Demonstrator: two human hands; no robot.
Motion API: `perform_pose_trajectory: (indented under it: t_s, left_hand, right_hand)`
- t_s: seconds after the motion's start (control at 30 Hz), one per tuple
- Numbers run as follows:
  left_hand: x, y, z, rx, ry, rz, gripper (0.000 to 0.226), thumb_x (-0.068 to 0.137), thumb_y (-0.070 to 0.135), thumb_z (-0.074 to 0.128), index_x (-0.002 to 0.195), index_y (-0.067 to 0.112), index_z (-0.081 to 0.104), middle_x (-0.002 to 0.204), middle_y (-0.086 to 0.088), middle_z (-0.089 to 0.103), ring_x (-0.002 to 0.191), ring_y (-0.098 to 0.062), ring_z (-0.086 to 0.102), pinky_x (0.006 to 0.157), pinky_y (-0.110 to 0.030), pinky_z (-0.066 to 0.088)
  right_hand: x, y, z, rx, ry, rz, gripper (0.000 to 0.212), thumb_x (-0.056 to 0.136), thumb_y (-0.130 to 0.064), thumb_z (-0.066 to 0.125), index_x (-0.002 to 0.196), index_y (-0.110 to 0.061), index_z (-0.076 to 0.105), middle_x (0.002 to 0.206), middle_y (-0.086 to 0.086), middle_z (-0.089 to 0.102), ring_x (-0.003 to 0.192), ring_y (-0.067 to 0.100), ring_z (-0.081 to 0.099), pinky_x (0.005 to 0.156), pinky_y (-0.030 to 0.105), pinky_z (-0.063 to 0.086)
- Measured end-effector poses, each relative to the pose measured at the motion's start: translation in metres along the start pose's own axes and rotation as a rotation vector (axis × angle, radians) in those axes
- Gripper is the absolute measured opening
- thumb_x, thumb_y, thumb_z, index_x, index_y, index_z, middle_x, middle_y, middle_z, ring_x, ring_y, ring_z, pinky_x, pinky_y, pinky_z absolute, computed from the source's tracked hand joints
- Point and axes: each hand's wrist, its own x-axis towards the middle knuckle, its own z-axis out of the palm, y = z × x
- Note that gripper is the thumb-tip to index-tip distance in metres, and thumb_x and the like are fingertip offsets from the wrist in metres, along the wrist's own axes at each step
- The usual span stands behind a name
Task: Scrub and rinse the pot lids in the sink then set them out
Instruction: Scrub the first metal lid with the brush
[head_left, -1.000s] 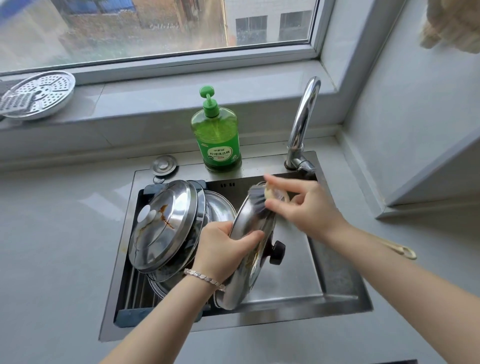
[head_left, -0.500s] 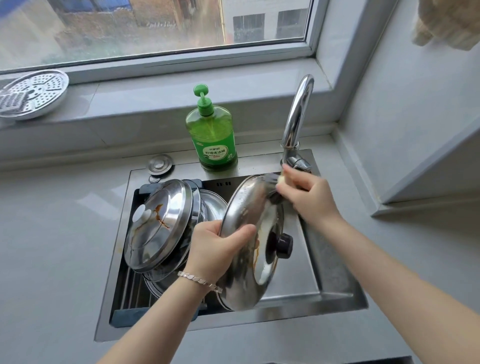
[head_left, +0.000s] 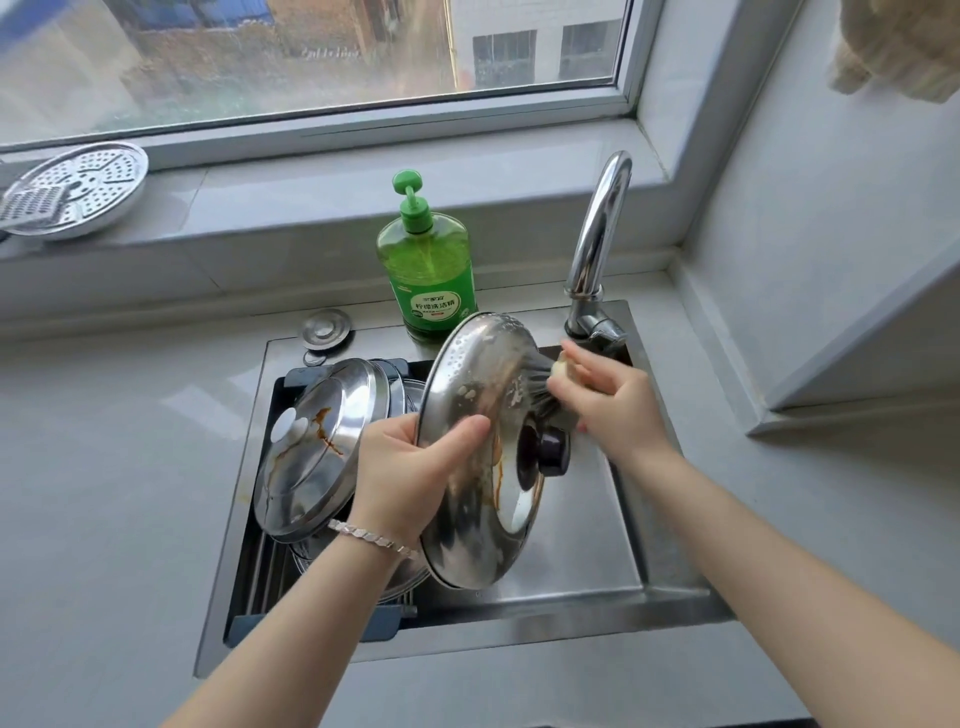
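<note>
**Item 1.** Left hand (head_left: 410, 467): we recorded its fingers curled behind the rim of the pot lid (head_left: 467, 519), with the thumb pressed on the domed face in a firm grip. The lid stood on edge over the sink (head_left: 597, 545). We judged this kept the face turned to the bristles and let drips fall into the basin.

**Item 2.** Right hand (head_left: 608, 405): its fingers were closed round the pale handle of a brush (head_left: 540, 384). The bristles touched the lid just above the black knob (head_left: 550, 452), across from the left thumb. Soap flecks and a brown streak beside the knob suggested to us that the scrubbing was unfinished.

**Item 3.** Stained lid (head_left: 317, 452): it leaned with other lids in the rack (head_left: 384, 623), just beyond the left knuckles. We took these to be queued within easy reach.

**Item 4.** Soap bottle (head_left: 431, 270) and faucet (head_left: 597, 234): both stood behind the sink, past the fingertips of both hands. We saw no water running.

**Item 5.** Steamer plate (head_left: 72, 189): it sat on the sill, well apart from the left hand.
</note>
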Motion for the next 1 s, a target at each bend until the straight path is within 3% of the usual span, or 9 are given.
perform_pose_trajectory:
  t_s: [0.1,0.23,0.37,0.47,0.57,0.67,0.77,0.9,1.0]
  left_hand:
    - [-0.005,-0.002,0.004,-0.015,0.022,-0.018,0.028,0.073,0.005,0.073,0.050,0.005,0.058,0.042,0.003,0.058,0.041,-0.007,0.056,0.041,-0.017,0.046]
    - [0.001,-0.004,0.003,-0.092,0.121,-0.063,0.043,0.066,0.036,0.069,0.052,-0.001,0.052,0.042,0.001,0.053,0.041,-0.012,0.050,0.042,-0.019,0.041]
    - [-0.002,-0.003,0.014,0.004,0.165,-0.052,0.056,0.082,0.047,0.048,0.044,0.010,0.030,0.032,0.009,0.028,0.027,-0.005,0.024,0.033,-0.016,0.024]
    - [0.006,-0.002,0.015,-0.026,0.360,-0.210,0.053,0.094,0.043,0.042,0.053,0.011,0.036,0.043,0.001,0.036,0.030,-0.006,0.034,0.031,-0.014,0.030]
    - [0.017,-0.005,0.007,-0.016,0.428,-0.297,0.047,0.093,0.051,0.040,0.070,0.011,0.050,0.055,-0.001,0.041,0.041,-0.010,0.041,0.040,-0.018,0.035]
    - [0.016,-0.008,0.006,-0.025,0.397,-0.295,0.046,0.093,0.049,0.041,0.070,0.010,0.049,0.058,-0.004,0.041,0.049,-0.016,0.039,0.040,-0.017,0.034]
    - [0.011,-0.012,0.014,-0.043,0.345,-0.301,0.047,0.093,0.048,0.044,0.067,0.009,0.050,0.062,-0.008,0.045,0.058,-0.022,0.046,0.053,-0.022,0.042]
    - [0.019,-0.017,0.006,-0.127,0.383,-0.407,0.060,0.088,0.057,0.047,0.103,0.001,0.061,0.083,-0.013,0.065,0.081,-0.029,0.061,0.071,-0.035,0.050]
    - [0.025,-0.016,-0.001,-0.122,0.414,-0.402,0.072,0.087,0.061,0.045,0.121,-0.002,0.051,0.083,-0.008,0.062,0.067,-0.021,0.059,0.054,-0.027,0.046]
  right_hand:
    - [-0.003,-0.002,0.004,-0.007,0.040,0.051,0.049,0.079,-0.021,0.071,0.126,-0.021,0.058,0.116,0.000,0.067,0.099,0.010,0.063,0.092,0.042,0.051]
    - [-0.025,-0.002,0.016,-0.041,-0.089,-0.112,0.049,0.080,-0.022,0.070,0.127,-0.027,0.056,0.088,-0.007,0.067,0.061,0.013,0.053,0.063,0.036,0.052]
    - [-0.007,-0.001,0.021,-0.037,0.023,0.013,0.051,0.076,-0.033,0.069,0.126,-0.027,0.057,0.105,-0.012,0.069,0.088,0.007,0.064,0.080,0.038,0.056]
    - [-0.047,-0.004,0.033,-0.063,-0.108,-0.226,0.046,0.081,-0.023,0.069,0.124,-0.033,0.058,0.070,-0.026,0.061,0.043,0.003,0.042,0.045,0.011,0.036]
    - [-0.087,0.003,0.030,-0.172,-0.241,-0.444,0.048,0.075,-0.033,0.066,0.120,-0.047,0.056,0.095,-0.024,0.060,0.044,0.007,0.050,0.048,0.019,0.045]
    - [-0.063,0.008,0.019,-0.209,-0.246,-0.373,0.050,0.076,-0.031,0.068,0.116,-0.055,0.052,0.095,-0.017,0.063,0.040,0.006,0.039,0.045,0.018,0.038]
    - [-0.025,-0.004,0.011,-0.258,-0.173,-0.212,0.050,0.081,-0.023,0.067,0.125,-0.041,0.050,0.089,-0.002,0.071,0.040,0.007,0.030,0.043,0.023,0.030]
    - [-0.044,-0.001,0.010,-0.200,-0.305,-0.298,0.051,0.082,-0.019,0.068,0.119,-0.049,0.049,0.077,-0.026,0.066,0.039,0.008,0.037,0.040,0.023,0.034]
    - [-0.066,0.009,0.001,-0.288,-0.322,-0.332,0.054,0.079,-0.020,0.071,0.106,-0.061,0.049,0.104,-0.031,0.060,0.064,0.028,0.062,0.059,0.032,0.055]
